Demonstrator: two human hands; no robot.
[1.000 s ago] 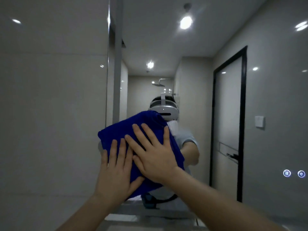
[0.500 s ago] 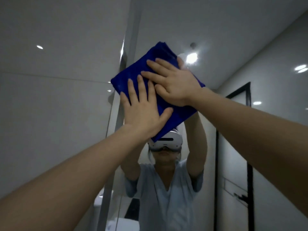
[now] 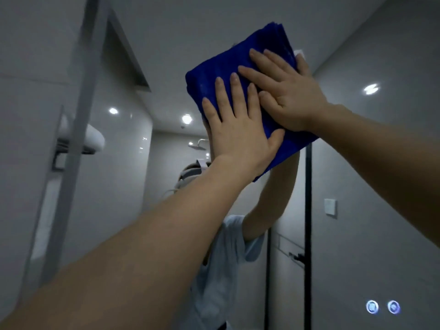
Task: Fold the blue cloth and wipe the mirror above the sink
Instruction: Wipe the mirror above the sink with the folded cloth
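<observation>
The folded blue cloth lies flat against the mirror, high up and right of the middle. My left hand presses its lower left part with straight, spread fingers. My right hand presses its upper right part, fingers straight, and partly overlaps my left hand's fingers. Both arms reach up from the lower corners. In the glass I see the reflected person in a light blue shirt with both arms raised behind the cloth. The sink is out of view.
The mirror's left edge strip runs diagonally beside the grey tiled wall. Two lit touch buttons glow at the mirror's lower right. Reflected are a black door frame, a wall switch and ceiling lights.
Both hands slid the cloth up the mirror from chest height to high overhead, then to the right. My view tilted up with them.
</observation>
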